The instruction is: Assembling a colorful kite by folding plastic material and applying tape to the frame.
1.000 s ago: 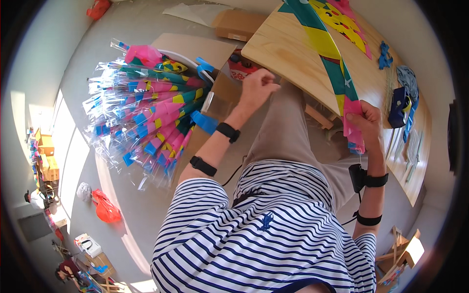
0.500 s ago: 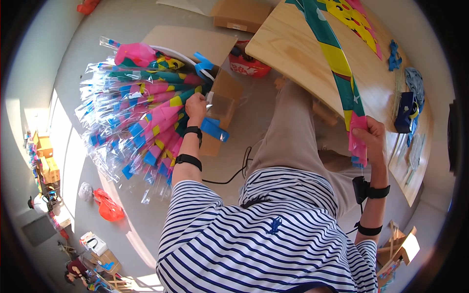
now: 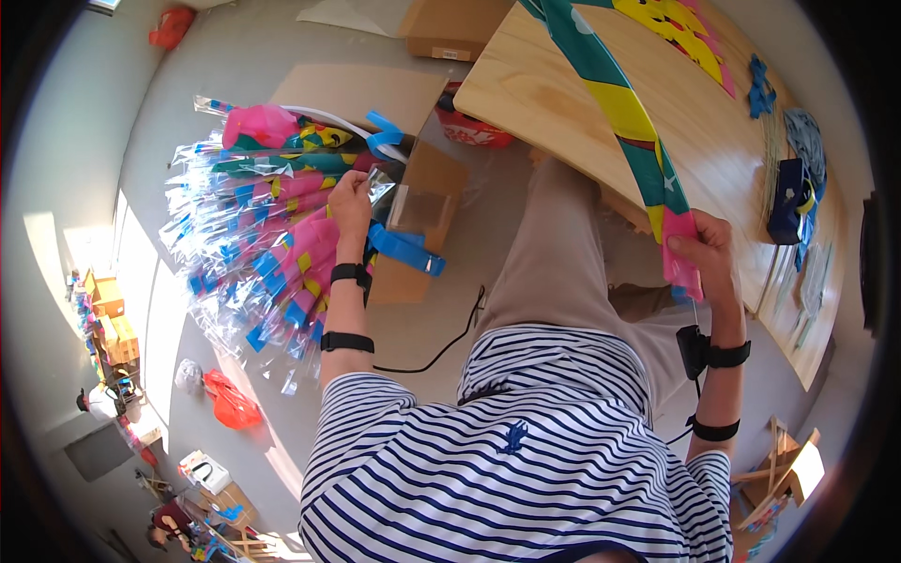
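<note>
My right hand (image 3: pixel 709 249) is closed around the lower pink end of a long, narrow folded printed sheet (image 3: pixel 624 111), green, yellow and pink. From there the sheet runs up over the wooden table's edge, its far end beyond the upper rim of the view. On the left, my left hand (image 3: pixel 350 199) pinches a shiny piece of clear plastic (image 3: pixel 380 185), which looks like part of a sleeve. Below and beside that hand fans a big pile of similar folded sheets (image 3: pixel 305 239) in clear sleeves, leaning out of an open cardboard box (image 3: pixel 434 174).
The wooden table (image 3: pixel 535 89) carries another yellow printed sheet (image 3: pixel 680 36), blue strips (image 3: pixel 760 86), thin rods (image 3: pixel 772 169) and a dark blue box (image 3: pixel 786 202). A blue band (image 3: pixel 408 251) hangs at the carton. A red bag (image 3: pixel 232 401) lies on the floor. Other people are far off, lower left.
My left hand has moved left and slightly up over the pile, and more of the clear plastic shows at its fingers. My right hand, still gripping the folded sheet, has shifted slightly.
</note>
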{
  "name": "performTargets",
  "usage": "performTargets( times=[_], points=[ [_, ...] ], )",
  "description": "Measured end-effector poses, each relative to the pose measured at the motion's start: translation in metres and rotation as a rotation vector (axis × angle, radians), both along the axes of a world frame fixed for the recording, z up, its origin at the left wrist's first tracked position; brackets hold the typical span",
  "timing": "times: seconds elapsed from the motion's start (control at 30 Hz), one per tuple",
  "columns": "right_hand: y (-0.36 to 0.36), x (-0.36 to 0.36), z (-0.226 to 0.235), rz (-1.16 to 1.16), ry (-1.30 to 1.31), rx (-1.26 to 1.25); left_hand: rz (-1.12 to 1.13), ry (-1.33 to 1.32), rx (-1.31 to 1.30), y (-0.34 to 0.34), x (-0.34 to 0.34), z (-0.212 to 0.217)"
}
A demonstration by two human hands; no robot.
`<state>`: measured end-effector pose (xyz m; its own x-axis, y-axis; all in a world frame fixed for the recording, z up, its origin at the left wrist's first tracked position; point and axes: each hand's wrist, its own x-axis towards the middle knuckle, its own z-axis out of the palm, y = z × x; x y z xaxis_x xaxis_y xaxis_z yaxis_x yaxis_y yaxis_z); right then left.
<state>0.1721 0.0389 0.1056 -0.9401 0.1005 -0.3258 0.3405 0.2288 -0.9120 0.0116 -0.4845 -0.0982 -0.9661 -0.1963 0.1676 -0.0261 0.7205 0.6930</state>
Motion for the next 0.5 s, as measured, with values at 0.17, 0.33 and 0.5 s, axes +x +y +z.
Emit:
performTargets(
  times=[0.17, 0.33, 0.5],
  points=[
    [-0.015, -0.013, 0.018, 0.124, 0.184, -0.138, -0.325, -0.002, 0.158, 0.066, -0.008, 0.119],
    [-0.047, -0.038, 0.049, 0.28, 0.386, -0.165, -0.765, -0.227, 0.629, 0.168, 0.013, 0.221],
    [-0.04, -0.023, 0.058, 0.258, 0.249, -0.105, -0.786, -0.081, 0.899, 0.255, 0.048, 0.229]
  ],
)
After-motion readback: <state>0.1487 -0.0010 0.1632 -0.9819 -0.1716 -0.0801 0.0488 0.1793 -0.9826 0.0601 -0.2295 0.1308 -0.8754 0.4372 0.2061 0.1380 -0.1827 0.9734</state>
